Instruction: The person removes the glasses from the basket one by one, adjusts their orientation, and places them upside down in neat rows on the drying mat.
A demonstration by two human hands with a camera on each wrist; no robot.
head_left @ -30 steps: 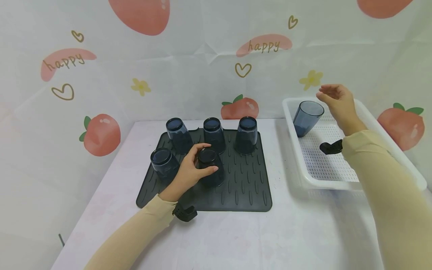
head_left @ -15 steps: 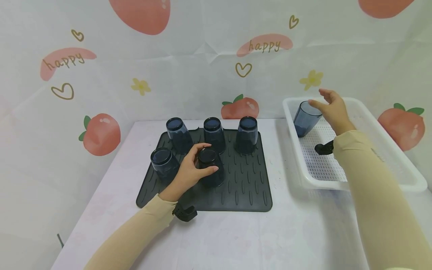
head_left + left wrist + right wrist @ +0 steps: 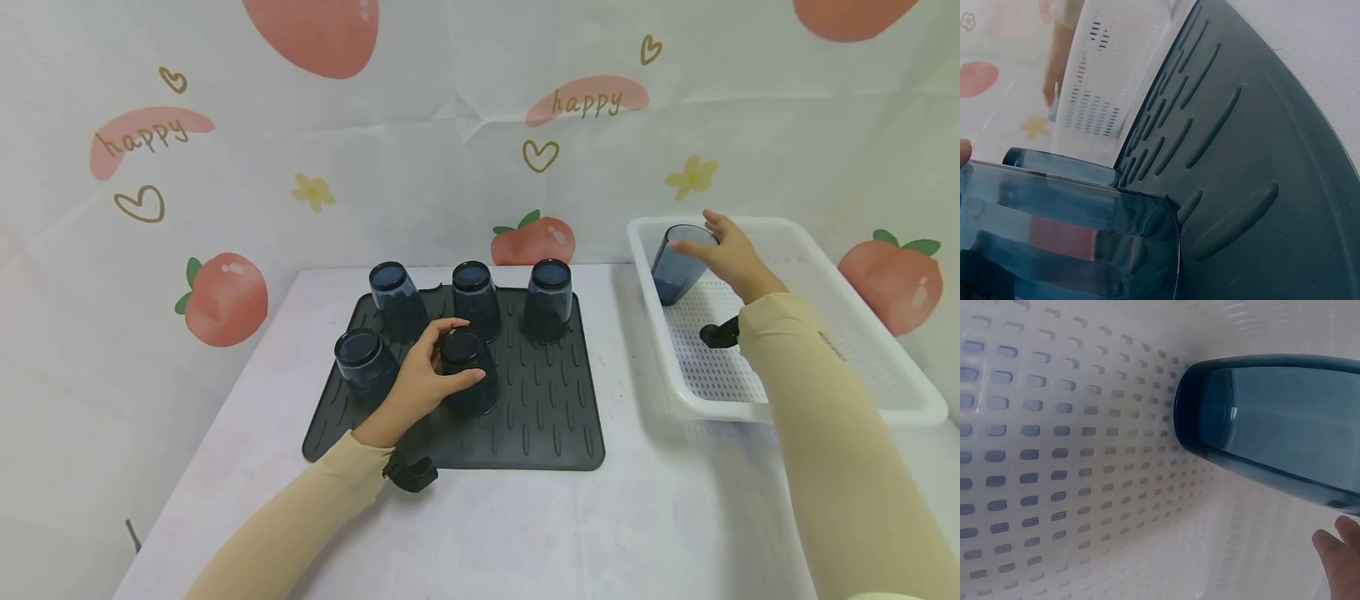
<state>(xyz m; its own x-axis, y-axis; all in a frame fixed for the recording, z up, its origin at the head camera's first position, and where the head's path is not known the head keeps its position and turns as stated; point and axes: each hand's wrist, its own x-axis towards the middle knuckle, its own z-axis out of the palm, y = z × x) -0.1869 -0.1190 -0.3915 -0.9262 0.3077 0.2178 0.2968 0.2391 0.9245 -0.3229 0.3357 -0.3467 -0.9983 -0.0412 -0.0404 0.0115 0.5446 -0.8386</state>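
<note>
Left grip [image 3: 417, 385] curls round an upturned cup [image 3: 468, 369]; right grip [image 3: 726, 250] fingers another's rim [image 3: 681, 260].

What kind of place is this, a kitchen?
Probably a staged tabletop, not a real kitchen: a peach-print "happy" backdrop hangs behind a table with blue cups on a drying mat and a white basket.

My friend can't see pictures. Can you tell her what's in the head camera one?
A left hand grips an upside-down blue cup on a dark mat with four more cups. The right hand touches an upright cup in a white basket.
</note>
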